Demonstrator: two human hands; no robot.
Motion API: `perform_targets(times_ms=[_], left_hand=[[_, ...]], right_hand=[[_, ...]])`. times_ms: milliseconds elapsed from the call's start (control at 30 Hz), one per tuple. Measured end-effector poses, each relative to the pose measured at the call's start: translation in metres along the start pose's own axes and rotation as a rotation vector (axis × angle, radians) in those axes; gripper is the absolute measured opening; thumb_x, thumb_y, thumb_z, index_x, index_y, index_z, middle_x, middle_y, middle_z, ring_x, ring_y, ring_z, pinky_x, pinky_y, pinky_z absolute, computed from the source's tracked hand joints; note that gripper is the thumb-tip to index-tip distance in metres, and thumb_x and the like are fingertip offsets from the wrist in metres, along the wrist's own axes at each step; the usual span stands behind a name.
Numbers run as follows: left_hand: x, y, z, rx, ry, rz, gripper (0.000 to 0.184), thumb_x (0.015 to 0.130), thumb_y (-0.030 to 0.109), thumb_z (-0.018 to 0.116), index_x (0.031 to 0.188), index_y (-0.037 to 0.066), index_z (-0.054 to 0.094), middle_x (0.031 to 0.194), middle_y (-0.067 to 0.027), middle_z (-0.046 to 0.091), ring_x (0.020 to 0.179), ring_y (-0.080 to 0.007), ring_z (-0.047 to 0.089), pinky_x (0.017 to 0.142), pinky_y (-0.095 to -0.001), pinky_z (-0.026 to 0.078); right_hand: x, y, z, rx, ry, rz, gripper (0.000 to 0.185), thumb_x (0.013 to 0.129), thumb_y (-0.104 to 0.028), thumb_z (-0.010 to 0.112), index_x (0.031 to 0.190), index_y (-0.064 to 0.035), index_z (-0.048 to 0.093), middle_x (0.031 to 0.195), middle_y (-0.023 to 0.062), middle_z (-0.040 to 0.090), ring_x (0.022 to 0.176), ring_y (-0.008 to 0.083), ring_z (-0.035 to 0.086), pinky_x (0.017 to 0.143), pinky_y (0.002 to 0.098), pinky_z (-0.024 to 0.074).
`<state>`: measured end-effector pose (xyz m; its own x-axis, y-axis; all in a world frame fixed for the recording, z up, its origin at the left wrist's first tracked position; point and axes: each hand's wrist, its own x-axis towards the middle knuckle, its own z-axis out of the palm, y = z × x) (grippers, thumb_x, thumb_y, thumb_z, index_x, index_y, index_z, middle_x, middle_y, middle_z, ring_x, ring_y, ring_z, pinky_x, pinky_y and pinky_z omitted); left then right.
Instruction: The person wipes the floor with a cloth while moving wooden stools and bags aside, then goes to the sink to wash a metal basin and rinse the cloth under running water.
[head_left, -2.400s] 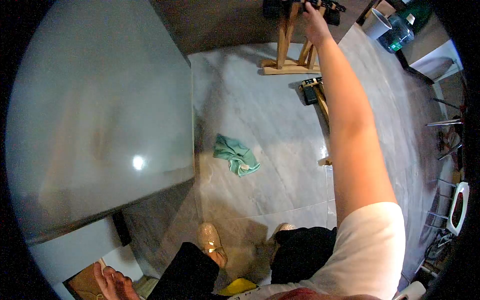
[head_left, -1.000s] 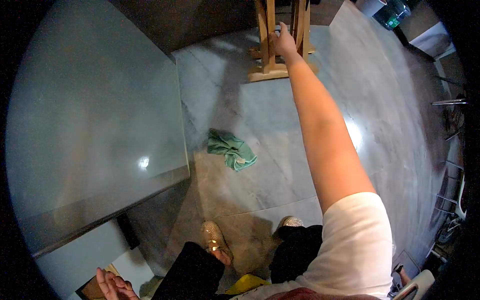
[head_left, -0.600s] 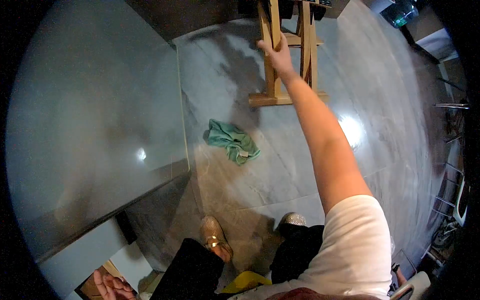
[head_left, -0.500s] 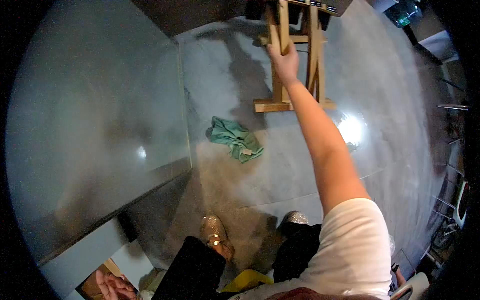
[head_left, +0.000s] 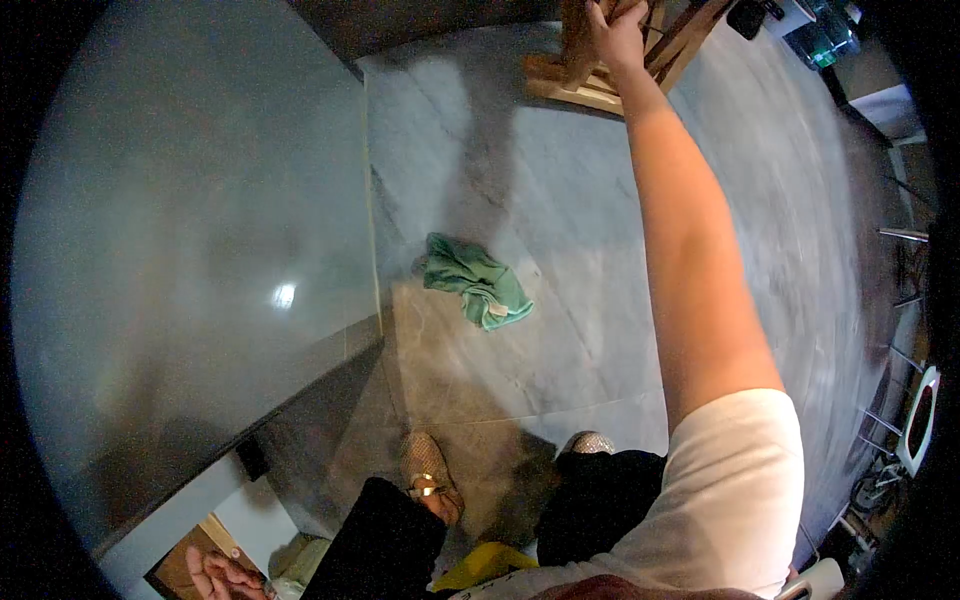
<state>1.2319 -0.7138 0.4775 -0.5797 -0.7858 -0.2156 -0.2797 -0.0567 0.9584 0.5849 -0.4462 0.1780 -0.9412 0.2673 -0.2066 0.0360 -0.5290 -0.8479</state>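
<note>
At the top of the view my right hand [head_left: 618, 35] is stretched far forward, its fingers closed around an upright of a wooden stand [head_left: 575, 82] made of slats and crossbars. Its upper part is cut off by the frame edge. Low on the left, my left hand [head_left: 222, 577] is partly in view with its fingers loosely curled and apart, holding nothing visible. A crumpled green cloth [head_left: 478, 280] lies on the floor between my feet and the stand.
A large grey panel or tabletop [head_left: 220, 220] fills the left side. Grey floor [head_left: 580, 350] stretches ahead of my shoes [head_left: 428, 470]. Something yellow [head_left: 485, 566] shows between my legs. Chair-like frames [head_left: 915, 420] line the right edge, and a clear container [head_left: 825, 38] stands at upper right.
My right hand has moved forward and slightly right with the wooden stand, which is farther away and tilted. The green cloth lies essentially where it was.
</note>
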Motion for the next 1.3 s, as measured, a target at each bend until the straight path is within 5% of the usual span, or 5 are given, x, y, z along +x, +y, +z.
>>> perform_targets(times_ms=[100, 333, 800, 1033, 1300], left_hand=[[0.0, 0.001, 0.002, -0.026, -0.025, 0.016, 0.037, 0.1, 0.016, 0.052, 0.132, -0.002, 0.047, 0.105, -0.0073, 0.062, 0.084, -0.0164, 0.056, 0.078, -0.0309, 0.048], [0.001, 0.005, 0.006, -0.056, 0.021, 0.031, 0.032, 0.1, 0.015, 0.053, 0.128, -0.001, 0.051, 0.104, -0.0081, 0.061, 0.082, -0.0157, 0.055, 0.073, -0.0285, 0.049], [0.008, 0.005, 0.009, 0.003, 0.109, -0.007, 0.046, 0.099, 0.014, 0.055, 0.14, -0.002, 0.041, 0.104, -0.0087, 0.062, 0.08, -0.0155, 0.057, 0.07, -0.0284, 0.05], [0.002, 0.001, -0.001, -0.009, 0.11, 0.022, 0.048, 0.099, 0.015, 0.055, 0.14, -0.003, 0.038, 0.105, -0.0088, 0.063, 0.081, -0.0165, 0.059, 0.072, -0.0314, 0.051], [0.012, -0.007, -0.012, 0.012, 0.002, 0.011, 0.051, 0.099, 0.017, 0.054, 0.142, -0.004, 0.035, 0.11, -0.0112, 0.063, 0.083, -0.018, 0.06, 0.074, -0.0323, 0.053]], right_hand=[[-0.003, -0.03, 0.01, -1.233, -0.091, 0.047, 0.086, 0.094, -0.055, 0.051, 0.155, -0.0199, 0.003, 0.152, 0.0135, 0.036, 0.134, 0.0304, 0.042, 0.112, 0.0453, 0.0313], [0.007, 0.008, -0.028, -1.315, -0.128, -0.612, 0.079, 0.096, -0.037, 0.058, 0.147, -0.0075, 0.007, 0.113, 0.028, 0.062, 0.091, 0.0365, 0.065, 0.071, 0.0484, 0.0517], [0.027, 0.018, -0.023, -1.326, -0.248, -0.491, 0.115, 0.084, -0.049, 0.07, 0.149, -0.015, -0.018, 0.128, 0.0326, 0.053, 0.115, 0.0433, 0.058, 0.094, 0.0481, 0.0477], [-0.02, 0.038, -0.025, -1.117, 0.018, -1.207, 0.096, 0.079, -0.034, 0.076, 0.149, -0.0013, 0.019, 0.131, 0.0266, 0.049, 0.121, 0.0437, 0.046, 0.103, 0.0487, 0.0386], [-0.331, 0.207, -0.11, -1.155, -1.466, -0.962, 0.054, 0.088, -0.039, 0.053, 0.136, -0.0147, 0.049, 0.145, 0.0103, 0.045, 0.137, 0.0298, 0.038, 0.115, 0.0508, 0.0251]])
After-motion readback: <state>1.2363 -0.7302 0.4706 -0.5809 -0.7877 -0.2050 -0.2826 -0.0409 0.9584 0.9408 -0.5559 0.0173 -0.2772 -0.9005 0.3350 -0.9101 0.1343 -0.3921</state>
